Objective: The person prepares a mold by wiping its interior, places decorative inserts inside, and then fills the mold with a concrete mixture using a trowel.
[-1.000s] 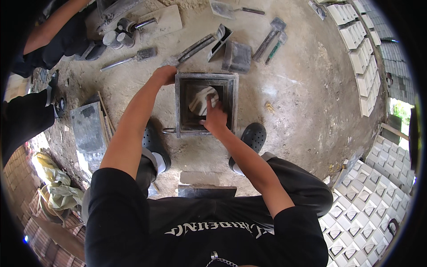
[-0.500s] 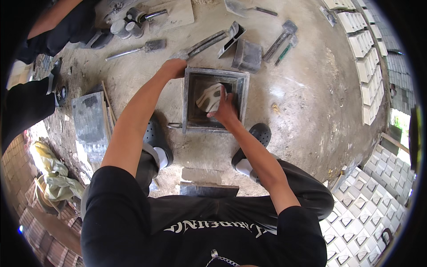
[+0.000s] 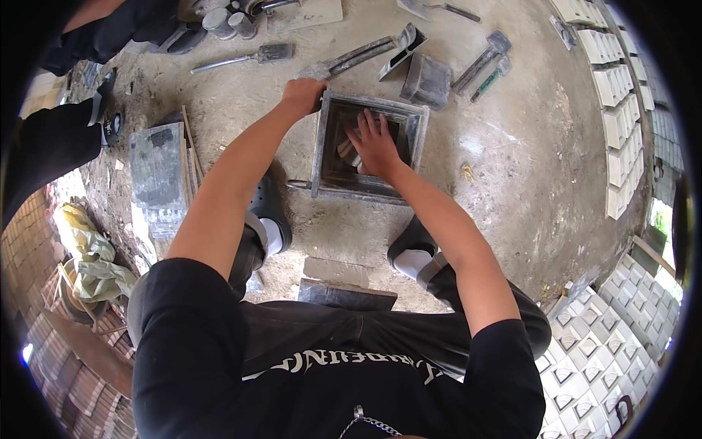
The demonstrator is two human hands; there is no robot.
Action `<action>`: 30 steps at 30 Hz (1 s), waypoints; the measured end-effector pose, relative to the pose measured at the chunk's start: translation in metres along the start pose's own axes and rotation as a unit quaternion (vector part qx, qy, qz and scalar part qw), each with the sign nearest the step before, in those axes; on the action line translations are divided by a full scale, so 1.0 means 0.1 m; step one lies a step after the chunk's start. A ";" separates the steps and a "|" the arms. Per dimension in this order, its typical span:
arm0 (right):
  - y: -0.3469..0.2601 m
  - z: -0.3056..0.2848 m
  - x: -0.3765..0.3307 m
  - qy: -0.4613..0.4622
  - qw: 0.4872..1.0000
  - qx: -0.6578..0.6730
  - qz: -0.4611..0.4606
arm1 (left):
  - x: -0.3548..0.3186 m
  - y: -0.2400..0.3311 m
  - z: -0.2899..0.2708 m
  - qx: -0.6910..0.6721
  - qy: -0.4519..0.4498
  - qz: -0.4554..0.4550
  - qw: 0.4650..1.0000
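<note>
Square metal mould frame [image 3: 369, 146] sits on the dusty concrete floor [image 3: 512, 168], right between the person's two dark shoes and just ahead of them. Left hand [image 3: 301, 95] is clamped over the frame's far left corner, fingers curled round the rim, gripping it firm. Right hand [image 3: 374, 143] is down inside the frame, flat and wide open, fingers spread, pressing on the pale cloth [image 3: 349, 150] lying in the bottom (only a sliver of it shows beside the palm).

Beyond the frame, a scatter of grey tools: a brush [image 3: 245, 56] with a long handle off to the left, a flat metal bar [image 3: 351, 57] touching the frame's far edge near the left hand, a small grey box-like piece [image 3: 426, 80] just past the far right corner. On the left lies a grey slab [image 3: 156, 175] with thin wooden sticks beside it. Further left, a crumpled yellow-green sack [image 3: 91, 256] sits well apart from the work. Rows of pale cast tiles [image 3: 618, 110] run along the right edge, more of them stacked at lower right. Another person's dark sleeve [image 3: 110, 33] reaches in at upper left.
</note>
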State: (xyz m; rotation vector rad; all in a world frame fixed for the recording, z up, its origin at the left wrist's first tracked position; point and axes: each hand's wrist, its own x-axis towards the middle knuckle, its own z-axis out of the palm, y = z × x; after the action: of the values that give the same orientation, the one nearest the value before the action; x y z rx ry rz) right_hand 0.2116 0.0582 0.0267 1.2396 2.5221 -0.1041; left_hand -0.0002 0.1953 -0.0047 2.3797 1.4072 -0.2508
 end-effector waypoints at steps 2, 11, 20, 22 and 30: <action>-0.01 0.00 0.07 0.004 0.999 0.033 -0.015 | 0.00 -0.08 0.08 -0.001 0.018 -0.008 1.000; 0.05 0.24 0.01 0.066 0.993 0.097 -0.009 | -0.07 0.02 0.17 -0.018 0.078 -0.013 0.997; 0.05 0.26 -0.05 0.092 0.985 0.146 -0.002 | -0.06 -0.01 0.21 0.007 0.084 -0.019 0.996; -0.02 0.21 -0.09 0.077 0.990 0.120 0.021 | -0.06 0.00 0.15 -0.011 0.053 -0.023 0.998; -0.22 0.04 -0.08 0.013 0.992 0.086 0.095 | 0.17 -0.35 -0.07 -0.060 -0.081 0.032 0.994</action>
State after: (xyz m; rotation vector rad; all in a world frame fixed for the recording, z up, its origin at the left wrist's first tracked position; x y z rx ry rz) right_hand 0.2000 0.0381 0.0242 1.5508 2.4433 -0.2670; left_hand -0.0227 0.2269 -0.0117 2.2487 1.2348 -0.3246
